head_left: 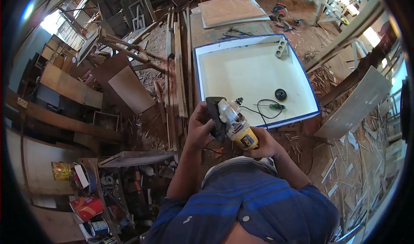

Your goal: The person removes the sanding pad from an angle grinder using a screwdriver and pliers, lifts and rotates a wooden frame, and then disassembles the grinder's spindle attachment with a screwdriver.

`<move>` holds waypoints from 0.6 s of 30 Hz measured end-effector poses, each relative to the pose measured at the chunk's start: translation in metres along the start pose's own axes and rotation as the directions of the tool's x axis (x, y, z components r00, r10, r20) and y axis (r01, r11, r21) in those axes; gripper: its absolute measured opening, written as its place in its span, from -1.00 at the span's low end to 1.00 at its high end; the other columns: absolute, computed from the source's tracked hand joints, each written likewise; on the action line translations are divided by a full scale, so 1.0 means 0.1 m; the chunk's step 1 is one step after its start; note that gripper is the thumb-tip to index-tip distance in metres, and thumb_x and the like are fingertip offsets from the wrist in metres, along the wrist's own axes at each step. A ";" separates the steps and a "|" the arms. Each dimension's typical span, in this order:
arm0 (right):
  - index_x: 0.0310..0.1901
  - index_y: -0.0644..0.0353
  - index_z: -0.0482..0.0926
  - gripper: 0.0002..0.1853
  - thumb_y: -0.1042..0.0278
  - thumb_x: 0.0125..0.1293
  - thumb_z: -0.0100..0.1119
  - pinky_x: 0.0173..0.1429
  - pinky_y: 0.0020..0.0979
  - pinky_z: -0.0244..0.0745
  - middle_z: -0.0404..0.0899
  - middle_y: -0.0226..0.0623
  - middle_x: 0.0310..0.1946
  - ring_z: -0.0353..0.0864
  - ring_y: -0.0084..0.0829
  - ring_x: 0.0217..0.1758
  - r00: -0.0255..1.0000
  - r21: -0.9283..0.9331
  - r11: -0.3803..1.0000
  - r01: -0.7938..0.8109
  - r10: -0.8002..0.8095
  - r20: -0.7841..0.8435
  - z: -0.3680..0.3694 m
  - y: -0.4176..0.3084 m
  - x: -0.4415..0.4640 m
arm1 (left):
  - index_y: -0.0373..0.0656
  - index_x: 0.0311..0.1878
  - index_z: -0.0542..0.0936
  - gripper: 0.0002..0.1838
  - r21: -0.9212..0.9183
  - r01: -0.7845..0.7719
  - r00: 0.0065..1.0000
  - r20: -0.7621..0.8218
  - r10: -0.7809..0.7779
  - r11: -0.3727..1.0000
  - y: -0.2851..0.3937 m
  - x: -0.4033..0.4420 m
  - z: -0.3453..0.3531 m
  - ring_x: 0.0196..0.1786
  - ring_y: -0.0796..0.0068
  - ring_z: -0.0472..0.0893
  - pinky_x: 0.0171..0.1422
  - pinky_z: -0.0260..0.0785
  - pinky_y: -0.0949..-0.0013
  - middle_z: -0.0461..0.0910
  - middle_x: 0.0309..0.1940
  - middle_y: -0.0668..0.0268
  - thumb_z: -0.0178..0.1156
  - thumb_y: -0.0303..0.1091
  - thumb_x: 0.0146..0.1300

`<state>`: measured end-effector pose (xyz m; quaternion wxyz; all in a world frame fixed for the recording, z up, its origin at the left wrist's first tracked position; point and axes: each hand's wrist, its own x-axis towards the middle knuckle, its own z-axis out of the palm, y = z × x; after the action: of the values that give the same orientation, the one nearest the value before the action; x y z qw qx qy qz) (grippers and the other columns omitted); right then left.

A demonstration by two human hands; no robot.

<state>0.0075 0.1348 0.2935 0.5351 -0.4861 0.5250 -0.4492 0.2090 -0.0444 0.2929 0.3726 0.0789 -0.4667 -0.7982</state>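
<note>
A yellow and grey power tool [241,132] is held in front of my body, over the near edge of a white tray with blue edges [254,37]. My left hand [200,127] is wrapped round a black part [215,116] at the tool's left side. Around the yellow end of the tool, my right hand [265,144] is closed. Inside the tray lie a round black disc [280,95], a green-handled item [277,107] with a dark cord beside it, and a grey power strip [281,48] at the far right corner.
Flat boards [233,11] lie beyond the tray. Long wooden strips [177,71] run along its left side. A plywood panel [355,101] leans at the right, above scattered wood scraps. Cans and a red box [86,207] are at the lower left.
</note>
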 end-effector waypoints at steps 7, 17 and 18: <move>0.26 0.33 0.58 -0.31 0.42 0.03 0.55 -0.41 -0.47 0.61 0.77 -0.25 -0.21 0.68 -0.59 -0.44 0.987 -0.007 0.987 0.159 -0.159 0.016 0.05 0.10 0.11 | -0.30 0.24 0.59 -0.51 0.600 -0.070 0.930 -0.250 0.270 0.797 0.39 -0.16 0.13 0.11 0.44 0.68 0.29 0.51 0.34 0.64 0.08 0.24 0.37 -0.69 0.23; 0.20 0.32 0.61 -0.33 0.38 -0.01 0.57 -0.06 -0.37 0.69 0.78 -0.26 -0.18 0.74 -0.49 -0.20 0.994 -0.097 0.989 0.112 -0.110 0.029 0.08 -0.02 0.24 | -0.31 -0.13 0.56 -0.72 0.801 -0.211 0.859 -0.122 0.498 0.560 0.35 -0.31 0.32 0.10 0.25 0.75 0.26 0.54 0.24 0.72 0.06 -0.03 0.37 -0.71 0.11; 0.19 0.33 0.60 -0.34 0.39 -0.01 0.57 -0.07 -0.35 0.70 0.79 -0.24 -0.20 0.77 -0.46 -0.22 0.997 -0.072 0.994 0.076 -0.074 0.036 0.08 -0.05 0.23 | -0.31 -0.13 0.56 -0.72 0.801 -0.219 0.878 -0.088 0.471 0.558 0.39 -0.32 0.37 0.11 0.25 0.75 0.25 0.55 0.25 0.72 0.07 -0.03 0.37 -0.71 0.11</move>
<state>0.0167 0.1113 0.2951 0.5083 -0.5321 0.5136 -0.4414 0.2349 -0.0088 0.3373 0.5178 0.2531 -0.7070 -0.4098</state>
